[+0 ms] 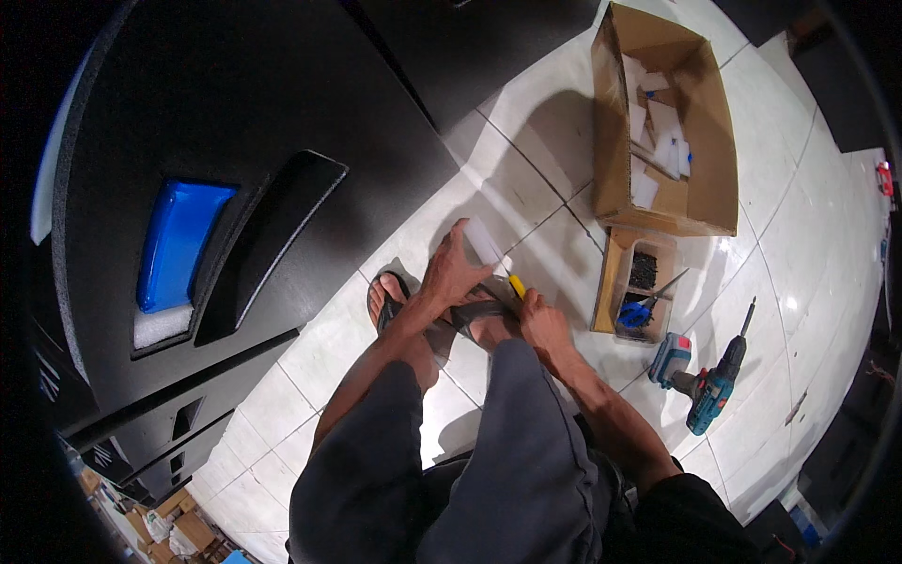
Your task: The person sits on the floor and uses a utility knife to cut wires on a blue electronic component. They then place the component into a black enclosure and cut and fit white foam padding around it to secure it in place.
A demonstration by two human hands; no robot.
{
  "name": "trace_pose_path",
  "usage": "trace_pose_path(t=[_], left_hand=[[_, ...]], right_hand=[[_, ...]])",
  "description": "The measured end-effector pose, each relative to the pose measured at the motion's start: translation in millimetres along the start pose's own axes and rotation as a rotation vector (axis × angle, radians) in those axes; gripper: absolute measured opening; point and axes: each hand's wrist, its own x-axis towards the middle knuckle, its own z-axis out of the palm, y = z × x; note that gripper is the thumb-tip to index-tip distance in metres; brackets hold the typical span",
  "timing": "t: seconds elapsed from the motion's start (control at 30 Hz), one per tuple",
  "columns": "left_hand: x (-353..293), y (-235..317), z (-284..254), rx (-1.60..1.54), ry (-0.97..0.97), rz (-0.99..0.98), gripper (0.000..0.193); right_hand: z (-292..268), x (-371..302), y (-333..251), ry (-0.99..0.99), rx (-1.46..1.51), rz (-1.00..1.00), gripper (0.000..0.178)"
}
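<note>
Low over the tiles, between my feet and the black panel, my left hand (453, 271) grips a flat white foam piece (483, 241) by its edges, thumb and fingers on either side. Just to its right, my right hand (548, 326) is closed round a yellow utility knife (517, 286). The knife's front end points up toward the lower corner of the foam. Whether the two touch cannot be made out. Most of the knife's rear is hidden in my fist.
A cardboard box (719, 141) with white foam pieces stands far right. Nearer are a clear tub (669, 249) of black screws, blue-handled scissors (636, 312) and a teal cordless drill (716, 387). On the left rises a large black cabinet (310, 103) with a blue-wrapped insert (183, 246).
</note>
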Motion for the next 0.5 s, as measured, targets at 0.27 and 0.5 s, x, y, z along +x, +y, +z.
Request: trace_pose_path(t=[0.27,0.5], left_hand=[[6,10,-5,-0.371,0.059,-0.1,0.096],[4,6,-22,-1.027,0.022,-0.253,0.087]], right_hand=[[-25,-21,-3,0.026,-0.057,0.065,0.032],[-43,-33,2,0.194,-0.074,-0.121,0.034]])
